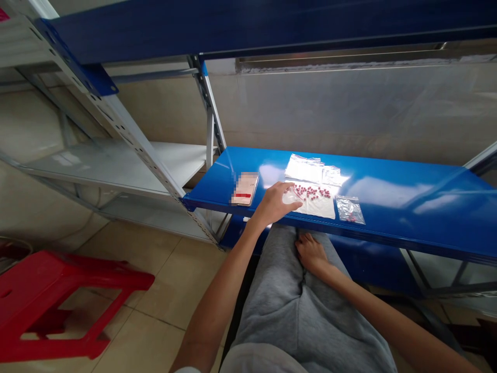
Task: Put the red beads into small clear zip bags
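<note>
- Left hand [275,203]: centre of frame, fingers loosely curled, tips resting on the small clear bag [292,196]. Whether they pinch it cannot be determined.
- Right hand [310,254]: below it, fingers relaxed and open, lying flat on the grey trouser leg [295,311]; holds nothing.
- Surface: blue shelf [407,197] crossing the middle of the frame. A white sheet [320,206] carries red pieces [313,192]. A red stool [58,300] stands on the tiled floor, lower left.
- Bag: lies flat at the sheet's left edge, partly covered; long axis unreadable.
</note>
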A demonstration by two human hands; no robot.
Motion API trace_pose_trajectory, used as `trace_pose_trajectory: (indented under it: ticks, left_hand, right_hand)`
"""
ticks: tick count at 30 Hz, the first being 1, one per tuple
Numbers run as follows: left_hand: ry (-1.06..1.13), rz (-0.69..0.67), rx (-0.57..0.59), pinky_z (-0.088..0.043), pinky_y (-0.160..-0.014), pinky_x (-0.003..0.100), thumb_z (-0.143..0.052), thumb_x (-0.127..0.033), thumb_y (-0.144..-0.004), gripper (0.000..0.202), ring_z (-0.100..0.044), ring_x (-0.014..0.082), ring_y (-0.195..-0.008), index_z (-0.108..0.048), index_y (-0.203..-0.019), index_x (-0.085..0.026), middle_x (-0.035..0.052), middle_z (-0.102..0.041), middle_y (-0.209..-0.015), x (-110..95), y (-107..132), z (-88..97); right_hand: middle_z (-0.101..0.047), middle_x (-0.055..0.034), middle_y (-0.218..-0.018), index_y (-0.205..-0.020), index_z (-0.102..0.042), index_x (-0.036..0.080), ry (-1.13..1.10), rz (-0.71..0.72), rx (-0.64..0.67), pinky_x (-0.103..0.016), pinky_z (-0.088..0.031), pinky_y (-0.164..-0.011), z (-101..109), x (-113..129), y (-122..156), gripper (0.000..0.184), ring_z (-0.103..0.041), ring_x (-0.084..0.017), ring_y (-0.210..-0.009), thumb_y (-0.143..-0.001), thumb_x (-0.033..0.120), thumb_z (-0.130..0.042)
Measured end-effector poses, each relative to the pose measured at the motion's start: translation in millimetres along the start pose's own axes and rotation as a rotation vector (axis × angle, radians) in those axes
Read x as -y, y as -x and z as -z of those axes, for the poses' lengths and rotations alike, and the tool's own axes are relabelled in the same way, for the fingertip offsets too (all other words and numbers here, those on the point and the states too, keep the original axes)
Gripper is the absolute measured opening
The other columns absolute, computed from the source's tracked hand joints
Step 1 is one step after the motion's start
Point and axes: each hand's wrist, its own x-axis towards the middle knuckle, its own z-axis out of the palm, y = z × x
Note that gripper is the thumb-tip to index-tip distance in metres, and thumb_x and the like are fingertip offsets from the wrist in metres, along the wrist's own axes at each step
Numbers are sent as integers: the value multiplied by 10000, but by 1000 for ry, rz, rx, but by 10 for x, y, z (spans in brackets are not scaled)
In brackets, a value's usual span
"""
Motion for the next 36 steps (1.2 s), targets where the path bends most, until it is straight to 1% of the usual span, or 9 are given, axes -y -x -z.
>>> trace_pose_trajectory:
  ticks: [4,7,12,15,17,20,24,30,36]
  left_hand:
    - [4,-1,3,-523,-1020,395,-807,-342,-810,561,-660,251,-1110,-625,-1317,-182,106,-683,-1253,-6,9,7]
    - [0,5,5,-525,-1014,383,-802,-347,-813,556,-659,249,-1109,-629,-1314,-182,103,-684,-1246,-6,6,20]
    - [-8,6,-3,-529,-1007,364,-799,-353,-811,549,-659,238,-1116,-630,-1308,-193,87,-682,-1256,40,-9,29]
    - [-12,8,-6,-532,-1004,368,-807,-351,-804,566,-665,235,-1107,-625,-1312,-180,92,-680,-1265,52,-11,16]
    - [-20,6,1,-522,-1026,380,-814,-341,-800,573,-661,242,-1129,-623,-1314,-176,95,-684,-1256,40,-8,4]
    - [-35,-7,16,-501,-1062,391,-821,-310,-794,569,-651,250,-1168,-625,-1310,-171,101,-685,-1258,11,0,-12]
    - [-37,-13,17,-496,-1073,397,-820,-291,-798,565,-655,253,-1170,-628,-1314,-166,107,-687,-1266,2,8,-24]
    - [-25,-22,25,-497,-1075,409,-833,-273,-781,575,-654,260,-1181,-630,-1312,-189,101,-683,-1282,33,6,-42]
    - [-51,-20,29,-492,-1083,402,-817,-282,-795,565,-647,269,-1191,-625,-1307,-139,125,-681,-1275,33,22,-52]
  right_hand:
    - [-695,-187,-1172,-972,-745,186,12,-23,-26,-399,-510,-850,4,64,-20,304,-598,-341,-1159,-840,20,-526]
    - [-694,-171,-1135,-963,-714,188,-27,-6,-54,-361,-506,-803,135,65,125,228,-620,-315,-1123,-895,89,-519]
    - [-679,-85,-977,-913,-647,218,-189,91,-272,-299,-467,-744,787,-184,309,131,-628,-229,-945,-958,224,-525]
    - [-672,-85,-926,-921,-660,203,-227,34,-423,-313,-445,-740,1184,-479,91,155,-615,-234,-890,-967,279,-533]
    - [-682,-98,-923,-919,-681,179,-233,3,-464,-320,-438,-754,1328,-648,-152,170,-612,-230,-855,-960,246,-530]
    - [-705,-117,-951,-945,-715,154,-212,-3,-445,-316,-429,-789,1370,-761,-494,187,-620,-233,-882,-953,195,-533]
    - [-703,-135,-995,-963,-742,149,-151,-10,-382,-305,-414,-765,1308,-718,-741,232,-620,-241,-923,-973,170,-512]
    - [-686,-146,-1002,-946,-752,147,-86,-39,-352,-307,-403,-734,1285,-690,-849,254,-619,-247,-927,-975,146,-500]
    - [-688,-145,-1041,-1076,-740,145,-117,-32,-405,-313,-419,-764,1270,-723,-776,283,-618,-247,-947,-986,144,-472]
